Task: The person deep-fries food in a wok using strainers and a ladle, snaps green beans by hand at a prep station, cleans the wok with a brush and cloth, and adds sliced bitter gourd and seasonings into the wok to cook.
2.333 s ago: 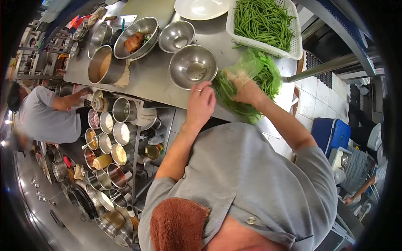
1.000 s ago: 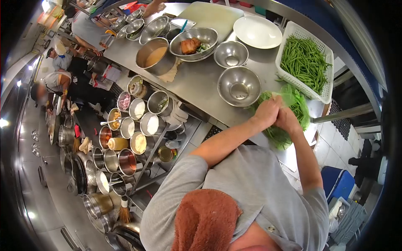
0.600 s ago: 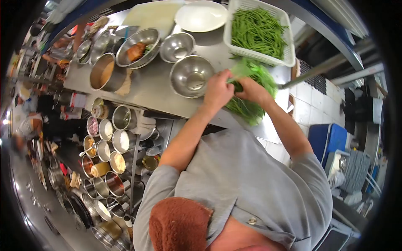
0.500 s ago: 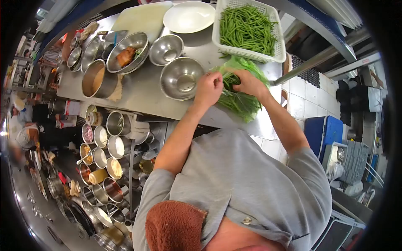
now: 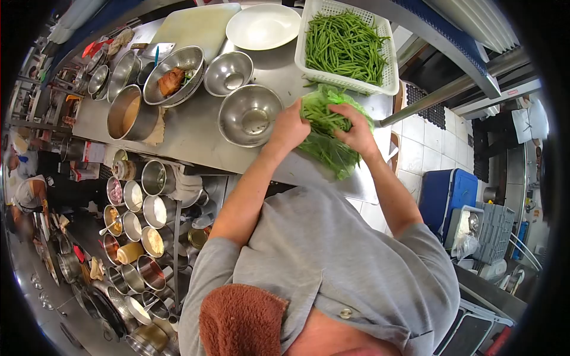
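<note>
A clear plastic bag (image 5: 333, 159) of green beans (image 5: 323, 118) lies on the steel counter in front of me, its mouth spread so the beans show. My left hand (image 5: 289, 127) is closed on the left edge of the bag. On the other side, my right hand (image 5: 357, 132) curls its thumb and fingers around beans at the bag's mouth; its fingertips are partly hidden. Just beyond the bag stands a white perforated basket (image 5: 389, 65) heaped with more green beans. An unfilled steel bowl (image 5: 250, 115) sits left of my left hand.
Farther left on the counter (image 5: 184, 145) are a smaller steel bowl (image 5: 228, 73), a bowl with browned food (image 5: 172, 82), a pot (image 5: 127, 115) and a cleaver (image 5: 155, 50). A white plate (image 5: 264, 26) and cutting board (image 5: 187, 26) lie behind. Ingredient containers (image 5: 155, 212) fill the lower left.
The bag's mouth is spread wider and more beans show. My right hand has moved slightly down, and my left hand has turned at the bag's edge. The whole view has shifted a little.
</note>
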Tool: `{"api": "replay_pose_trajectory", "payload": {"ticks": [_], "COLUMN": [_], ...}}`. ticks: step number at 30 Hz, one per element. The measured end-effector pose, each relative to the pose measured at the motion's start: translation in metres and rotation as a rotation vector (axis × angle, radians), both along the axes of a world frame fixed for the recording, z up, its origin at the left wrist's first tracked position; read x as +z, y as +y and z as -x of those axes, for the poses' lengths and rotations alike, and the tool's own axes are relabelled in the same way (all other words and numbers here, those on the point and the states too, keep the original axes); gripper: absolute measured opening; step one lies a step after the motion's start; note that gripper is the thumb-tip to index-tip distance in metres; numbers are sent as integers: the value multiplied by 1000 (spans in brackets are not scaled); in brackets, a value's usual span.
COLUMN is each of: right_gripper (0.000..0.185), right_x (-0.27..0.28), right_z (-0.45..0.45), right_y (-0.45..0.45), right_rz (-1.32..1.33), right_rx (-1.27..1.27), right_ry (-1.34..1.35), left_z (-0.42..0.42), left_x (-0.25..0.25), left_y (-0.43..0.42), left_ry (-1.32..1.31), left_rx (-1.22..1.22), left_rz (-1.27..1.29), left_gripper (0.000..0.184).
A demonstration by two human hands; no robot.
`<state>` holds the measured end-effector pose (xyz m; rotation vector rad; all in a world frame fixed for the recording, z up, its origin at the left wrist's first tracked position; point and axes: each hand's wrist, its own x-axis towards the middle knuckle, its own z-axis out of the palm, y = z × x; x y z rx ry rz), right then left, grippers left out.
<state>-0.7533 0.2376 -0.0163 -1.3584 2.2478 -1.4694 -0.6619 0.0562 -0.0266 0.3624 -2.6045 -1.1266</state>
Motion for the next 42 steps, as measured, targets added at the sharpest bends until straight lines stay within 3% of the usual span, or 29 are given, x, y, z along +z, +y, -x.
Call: {"api": "replay_pose_trajectory", "payload": {"ticks": [3,5,15,17,26,32,36,38,39,41,42], "right_gripper": [52,52,49,48,49,48,49,47,50,50,51], "right_x": [-2,5,15,17,62,81,53,35,27,15,10], "right_z": [12,16,32,31,36,12,-12,-21,-20,-22,-25], "right_y": [-1,-7,-28,-31,-76,-137,-176,-185,-186,-187,-187], "right_rz": [97,105,194,299,415,437,474,458,370,332,288], "right_rx": [-52,-60,-81,-112,-104,156,174,182,197,222,250], "right_ry": [7,-19,-47,-31,90,-32,-51,-96,-36,-118,-199], "left_z": [-5,-6,-29,-35,-50,-64,-91,-111,-117,-126,-125], "left_x": [6,8,-7,-21,-26,-13,5,9,12,16,16], "left_y": [-5,-4,4,3,11,7,-6,-18,-26,-37,-40], "left_ry": [-118,-232,-238,-42,-93,-203,-160,-143,-144,199,197], "left_rx": [-20,-58,-95,-221,-204,-290,-286,-86,-85,406,405], "left_rz": [-210,-166,-116,43,18,24,-59,-312,-308,139,140], "left_gripper": [44,48,55,51,51,52,49,54,54,80,80]}}
